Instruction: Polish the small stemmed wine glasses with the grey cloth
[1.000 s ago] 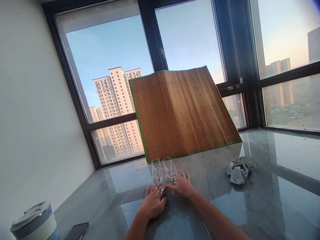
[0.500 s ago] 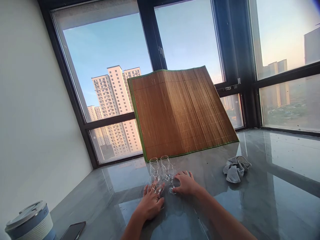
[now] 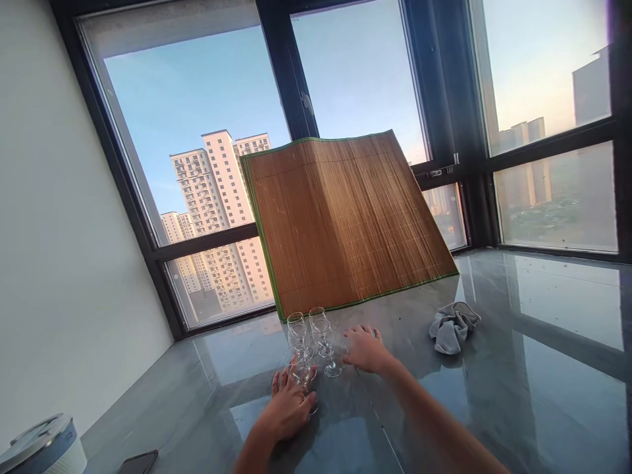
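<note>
Several small clear stemmed glasses stand close together on the glossy grey counter (image 3: 207, 421). My left hand (image 3: 286, 405) has its fingers curved around the lower part of the front left glass (image 3: 299, 374); the exact contact is partly hidden by the hand and the clear glass. To the right, another stemmed glass (image 3: 332, 368) stands upright on its round foot. Just beside that one is my right hand (image 3: 366, 349), open, fingers apart and holding nothing, with a small gap between it and the glass.
Behind the glasses a bamboo mat (image 3: 345, 224) with green edging leans against the window. A crumpled grey cloth (image 3: 451, 328) lies at the right. At the lower left are a lidded cup (image 3: 47, 447) and a phone (image 3: 138, 463).
My right hand has let go of the right front glass and drawn slightly away to its right. My left hand stays at its glass. The whole view has shifted a little.
</note>
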Motion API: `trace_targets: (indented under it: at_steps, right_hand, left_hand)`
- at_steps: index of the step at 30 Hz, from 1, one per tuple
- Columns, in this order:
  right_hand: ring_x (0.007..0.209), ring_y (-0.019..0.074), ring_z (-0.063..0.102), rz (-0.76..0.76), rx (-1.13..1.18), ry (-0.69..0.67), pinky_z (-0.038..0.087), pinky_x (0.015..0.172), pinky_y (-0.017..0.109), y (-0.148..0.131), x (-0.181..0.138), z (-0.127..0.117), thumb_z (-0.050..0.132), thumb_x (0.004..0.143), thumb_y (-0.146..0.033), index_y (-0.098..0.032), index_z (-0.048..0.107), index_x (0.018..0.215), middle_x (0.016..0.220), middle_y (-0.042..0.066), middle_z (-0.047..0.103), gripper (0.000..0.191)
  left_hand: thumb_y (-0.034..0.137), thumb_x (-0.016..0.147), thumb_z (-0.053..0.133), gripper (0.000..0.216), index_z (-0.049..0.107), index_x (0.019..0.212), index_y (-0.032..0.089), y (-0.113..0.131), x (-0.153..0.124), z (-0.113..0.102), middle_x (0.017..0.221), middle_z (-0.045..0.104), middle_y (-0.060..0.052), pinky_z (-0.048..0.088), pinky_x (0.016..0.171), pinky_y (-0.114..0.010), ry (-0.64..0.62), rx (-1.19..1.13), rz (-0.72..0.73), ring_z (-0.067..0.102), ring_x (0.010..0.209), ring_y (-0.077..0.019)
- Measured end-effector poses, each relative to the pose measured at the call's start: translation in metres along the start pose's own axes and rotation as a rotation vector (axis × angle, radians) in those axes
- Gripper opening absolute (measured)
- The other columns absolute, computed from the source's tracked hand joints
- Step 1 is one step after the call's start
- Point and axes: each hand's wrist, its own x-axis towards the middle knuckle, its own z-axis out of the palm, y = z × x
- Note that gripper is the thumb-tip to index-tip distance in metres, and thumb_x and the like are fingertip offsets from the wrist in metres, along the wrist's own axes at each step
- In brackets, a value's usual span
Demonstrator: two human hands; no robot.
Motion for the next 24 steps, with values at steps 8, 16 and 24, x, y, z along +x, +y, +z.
trace_targets:
  at_steps: [8,16,24]
  right_hand:
    - [0.144,0.0433,0.01,0.564,-0.243,0.434,0.014,0.107,0.062,0.116,-0.017,-0.065,0.056,0.08,-0.02,-0.015,0.045,0.143,0.154,0.023,0.026,0.064]
    - [0.123,0.0406,0.049,0.55,-0.109,0.186,0.04,0.092,0.055,0.206,-0.029,-0.06,0.055,0.085,-0.044,-0.02,0.054,0.134,0.133,0.022,0.055,0.054]
    - [0.104,0.0288,0.063,0.367,-0.062,0.214,0.04,0.077,0.033,0.188,-0.026,-0.056,0.042,0.085,-0.007,-0.011,0.052,0.13,0.112,0.021,0.066,0.047]
  left_hand:
    - [0.048,0.088,0.048,0.054,0.05,0.141,0.035,-0.004,-0.002,-0.004,0.163,0.017,0.0,-0.003,0.12,-0.054,0.129,0.021,-0.002,0.002,0.15,-0.0334]
    - [0.05,0.082,0.056,0.049,0.06,0.128,0.033,-0.003,0.003,-0.004,0.151,0.034,-0.008,0.012,0.117,-0.056,0.224,-0.091,0.004,0.017,0.145,-0.0384]
    - [0.043,0.078,0.058,0.031,0.066,0.103,0.027,0.003,0.006,-0.009,0.118,0.051,-0.008,0.034,0.103,-0.046,0.261,-0.076,-0.015,0.043,0.117,-0.0296]
